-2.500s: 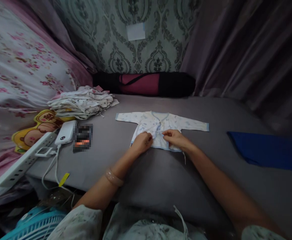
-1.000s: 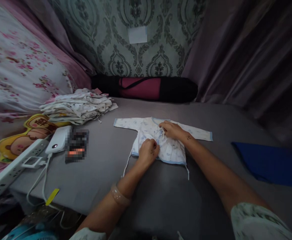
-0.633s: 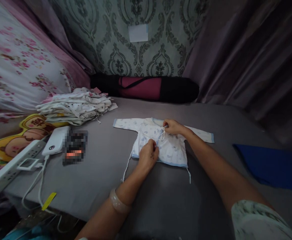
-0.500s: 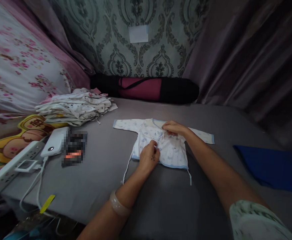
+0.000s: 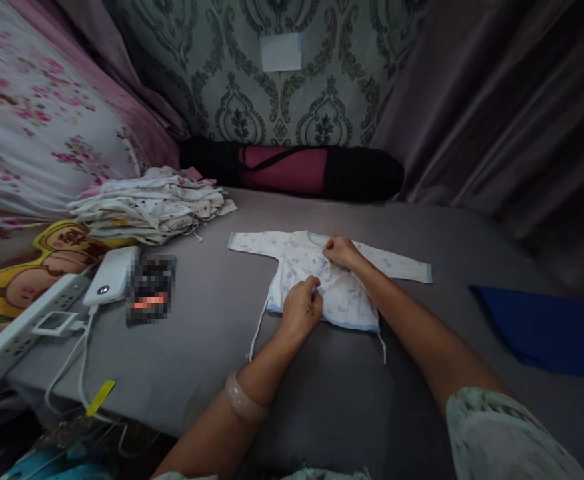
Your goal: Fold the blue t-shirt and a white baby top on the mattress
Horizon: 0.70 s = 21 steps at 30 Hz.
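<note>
A small white baby top (image 5: pixel 347 303) with blue trim and a faint blue print lies spread on the grey surface, both sleeves stretched out sideways. Near its neckline, my right hand (image 5: pixel 341 253) is closed in a pinch on the front of the top. My left hand (image 5: pixel 303 305), below and to the left, has its fingers bent together over the middle of the top; whatever they pinch is too small to make out. White ties hang from the lower left and lower right of the top.
Folded clothes (image 5: pixel 155 207) are piled at the back left, near a white power bank (image 5: pixel 112 277), a power strip (image 5: pixel 32 333) and a yellow cushion (image 5: pixel 22 290). A black and maroon bag (image 5: pixel 287 170) lies along the wall. Blue cloth (image 5: pixel 547 330) lies right.
My right hand has drawn its fingers into a tighter pinch near the neckline. My left hand has shifted slightly over the top. The view has tilted a little.
</note>
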{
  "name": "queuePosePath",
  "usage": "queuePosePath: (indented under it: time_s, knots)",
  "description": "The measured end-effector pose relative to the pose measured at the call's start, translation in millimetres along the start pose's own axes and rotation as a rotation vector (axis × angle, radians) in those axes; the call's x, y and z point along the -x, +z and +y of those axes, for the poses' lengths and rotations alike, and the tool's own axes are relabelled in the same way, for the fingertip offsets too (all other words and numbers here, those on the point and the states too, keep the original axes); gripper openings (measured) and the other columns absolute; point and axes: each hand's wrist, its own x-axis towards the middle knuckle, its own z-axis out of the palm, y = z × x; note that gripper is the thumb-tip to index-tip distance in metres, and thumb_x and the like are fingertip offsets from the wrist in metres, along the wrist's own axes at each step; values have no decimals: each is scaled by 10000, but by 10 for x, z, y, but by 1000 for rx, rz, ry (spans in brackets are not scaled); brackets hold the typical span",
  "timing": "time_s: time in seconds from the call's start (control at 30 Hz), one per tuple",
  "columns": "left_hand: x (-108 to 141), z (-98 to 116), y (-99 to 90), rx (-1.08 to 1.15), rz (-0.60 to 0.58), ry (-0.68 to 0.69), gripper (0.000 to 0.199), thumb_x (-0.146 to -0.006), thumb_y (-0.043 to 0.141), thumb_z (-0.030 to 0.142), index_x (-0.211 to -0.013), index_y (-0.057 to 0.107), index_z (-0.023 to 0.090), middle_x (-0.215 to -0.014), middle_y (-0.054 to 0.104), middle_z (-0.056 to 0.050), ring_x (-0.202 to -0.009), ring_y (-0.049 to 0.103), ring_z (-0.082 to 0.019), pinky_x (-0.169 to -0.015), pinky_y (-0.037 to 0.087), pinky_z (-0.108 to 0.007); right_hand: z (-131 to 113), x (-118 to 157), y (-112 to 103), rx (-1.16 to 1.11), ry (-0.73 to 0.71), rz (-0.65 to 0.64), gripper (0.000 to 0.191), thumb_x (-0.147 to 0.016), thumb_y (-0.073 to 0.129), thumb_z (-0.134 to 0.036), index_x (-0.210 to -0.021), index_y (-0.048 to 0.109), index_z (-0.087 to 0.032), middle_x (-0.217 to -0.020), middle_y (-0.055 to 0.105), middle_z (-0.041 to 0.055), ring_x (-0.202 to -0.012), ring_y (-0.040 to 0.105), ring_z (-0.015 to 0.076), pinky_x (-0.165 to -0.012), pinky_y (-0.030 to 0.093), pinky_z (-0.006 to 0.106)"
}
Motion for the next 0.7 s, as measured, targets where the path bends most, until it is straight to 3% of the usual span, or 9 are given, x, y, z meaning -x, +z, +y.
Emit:
queuePosePath:
  time_s: [0.1,0.2,0.27,0.37,0.47,0.57,0.63,0.7]
  knots:
    - [-11,-18,32,-37,8,7,227,-817,481,128,-959,644,200,-769,611,-28,-725,580,-165,-690,412,-262,125,4,-31,-74,-105,-73,161,-775,549,-233,-877,655,-166,-733,644,20,-637,562,118,-569,396,197]
    - [-11,-23,47,-43,10,5,218,-827,490,152,-956,661,191,-787,622,-42,-744,588,-172,-711,427,-271,257,-22,-96,-164,-251,-271,281,-725,532,-137,-976,653,-172,-806,631,-6,-550,489,72,-522,367,176]
    - [-9,-26,50,-46,8,-1,214,-827,495,153,-960,660,183,-800,627,-46,-759,592,-175,-724,434,-273,310,-42,-122,-171,-306,-306,355,-693,542,-117,-1023,656,-186,-846,617,-18,-535,455,60,-514,352,174]
    - [-3,-31,44,-70,2,-4,232,-834,484,143,-1001,644,167,-835,634,-59,-795,598,-184,-749,441,-279,328,-41,-87,-144,-336,-183,296,-723,539,-155,-992,660,-185,-813,596,-20,-588,476,82,-568,373,188]
    - [9,-16,26,-119,-21,28,302,-854,451,132,-1116,600,147,-914,637,-90,-871,598,-204,-791,442,-293,320,17,28,-94,-360,58,243,-739,539,-161,-964,631,-170,-891,600,23,-757,533,134,-708,413,231]
    - [38,23,-1,-217,-43,53,317,-878,425,154,-1151,587,157,-929,616,-109,-901,591,-225,-806,445,-317,332,118,135,-24,-291,278,196,-773,530,-193,-955,595,-162,-968,590,76,-877,530,180,-813,411,288]
    - [64,38,-8,-321,-34,85,269,-891,429,194,-1076,622,163,-963,599,-130,-949,576,-251,-829,444,-349,350,203,166,-2,-260,306,167,-821,480,-215,-928,593,-154,-949,593,91,-896,532,191,-837,407,300]
    - [86,26,9,-405,-5,158,255,-902,443,246,-1053,626,155,-1147,567,-162,-1105,516,-298,-921,411,-411,366,315,173,7,-303,253,222,-873,407,-219,-932,606,-141,-963,607,111,-950,541,193,-877,400,298]
